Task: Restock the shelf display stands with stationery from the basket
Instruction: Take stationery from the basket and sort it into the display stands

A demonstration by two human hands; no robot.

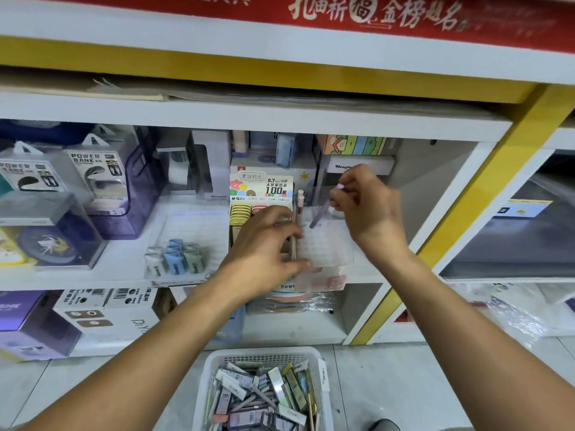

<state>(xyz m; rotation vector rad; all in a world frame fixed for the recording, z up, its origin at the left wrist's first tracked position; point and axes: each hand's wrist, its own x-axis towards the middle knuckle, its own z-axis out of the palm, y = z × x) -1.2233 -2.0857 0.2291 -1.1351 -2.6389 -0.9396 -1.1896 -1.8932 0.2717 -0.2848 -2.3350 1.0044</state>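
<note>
1. Nearest, on the tiled floor, stands the white slotted plastic basket [263, 388], heaped with slim boxes of pencil leads and loose pens; this is the stock not yet shelved.

2. Above it, both forearms reach to the middle white shelf [124, 272]. The left hand [264, 244] curls its fingers round a few thin pens or pencils, held upright against the cardboard lead-refill display stand [261, 194]; just how many it grips I cannot tell.

3. The right hand [365, 206] is raised a little further back, thumb and forefinger pinching the pink-capped top of a slim dark pen [320, 214] whose tip points down at the clear perforated pen-holder stand [326, 244] just beside the cardboard one.

4. By my judgement these pens are light, stiff and smooth-barrelled, so they slip easily; a pinch near the cap steers the tip well, while a loose bundle is better gripped round its middle. The clear stand looks light too and may shift if a pen is pushed in askew.

5. Left along the shelf sits a clear tray of blue and green erasers [180, 256], then boxed power banks [93, 169].

6. Furthest, a red banner with gold characters [373, 14] runs over the yellow-edged top shelf.
</note>
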